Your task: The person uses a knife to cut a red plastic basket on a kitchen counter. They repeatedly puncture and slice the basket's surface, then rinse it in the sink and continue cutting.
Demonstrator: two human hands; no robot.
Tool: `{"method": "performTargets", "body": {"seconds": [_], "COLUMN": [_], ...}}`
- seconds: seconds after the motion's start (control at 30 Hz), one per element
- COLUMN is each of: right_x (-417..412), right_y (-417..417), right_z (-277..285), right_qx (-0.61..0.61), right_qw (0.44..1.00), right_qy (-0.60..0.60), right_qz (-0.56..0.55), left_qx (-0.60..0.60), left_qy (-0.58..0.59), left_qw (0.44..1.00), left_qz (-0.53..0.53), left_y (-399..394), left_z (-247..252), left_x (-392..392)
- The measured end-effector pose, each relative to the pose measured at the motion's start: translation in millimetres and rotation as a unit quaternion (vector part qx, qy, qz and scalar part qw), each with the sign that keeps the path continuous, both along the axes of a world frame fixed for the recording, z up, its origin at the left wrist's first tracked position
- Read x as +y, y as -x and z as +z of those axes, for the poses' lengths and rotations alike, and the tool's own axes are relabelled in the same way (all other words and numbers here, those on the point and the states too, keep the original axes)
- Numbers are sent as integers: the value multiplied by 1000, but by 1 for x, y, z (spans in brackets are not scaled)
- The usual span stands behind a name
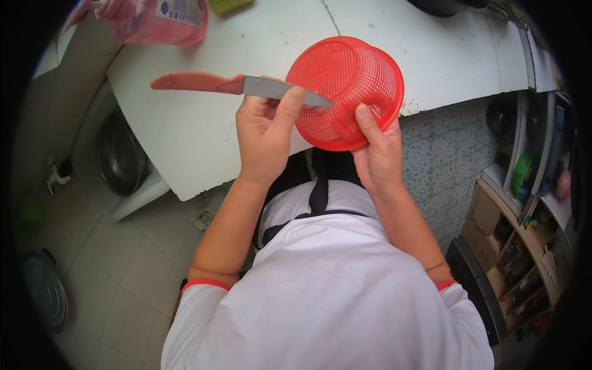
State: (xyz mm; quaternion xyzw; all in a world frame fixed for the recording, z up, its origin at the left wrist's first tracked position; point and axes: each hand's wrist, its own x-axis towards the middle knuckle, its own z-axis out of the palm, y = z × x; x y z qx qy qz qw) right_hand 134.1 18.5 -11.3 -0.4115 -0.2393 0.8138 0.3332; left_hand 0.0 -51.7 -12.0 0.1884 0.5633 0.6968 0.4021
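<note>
My left hand (268, 134) pinches the blade of a kitchen knife (199, 82) between thumb and fingers. The knife's orange-pink handle points left and its bare tip points right, in front of a red plastic mesh colander (330, 58). Round the colander's lower right rim is my right hand (379, 148), its thumb on the mesh and its fingers mostly hidden beneath. The colander is tilted above the edge of the white countertop (212, 129). Whether the blade touches the mesh, I cannot tell.
A pump bottle of pink liquid (159, 23) and a green sponge (229, 4) are at the counter's back left. Below left, a metal basin (120, 155) sits in a white sink (138, 203). Wooden shelving (485, 217) stands at the right, with a dark pan (446, 5) at the top right.
</note>
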Motion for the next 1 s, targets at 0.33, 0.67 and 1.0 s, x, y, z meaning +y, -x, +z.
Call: {"method": "performTargets", "body": {"seconds": [0.33,0.67,1.0], "right_x": [1,3,3], "right_y": [3,0,3], "right_z": [4,0,3], "right_qx": [10,2,17], "right_qw": [1000,1000,1000], "right_qy": [-7,-2,-4], "right_qz": [10,12,13], "left_qx": [140,-62,95], "left_qy": [10,-3,-15], "left_qw": [990,998,995], "left_qz": [13,-13,15], "left_y": [-6,8,-4], "left_z": [4,4,-1], "left_x": [1,4,0]}}
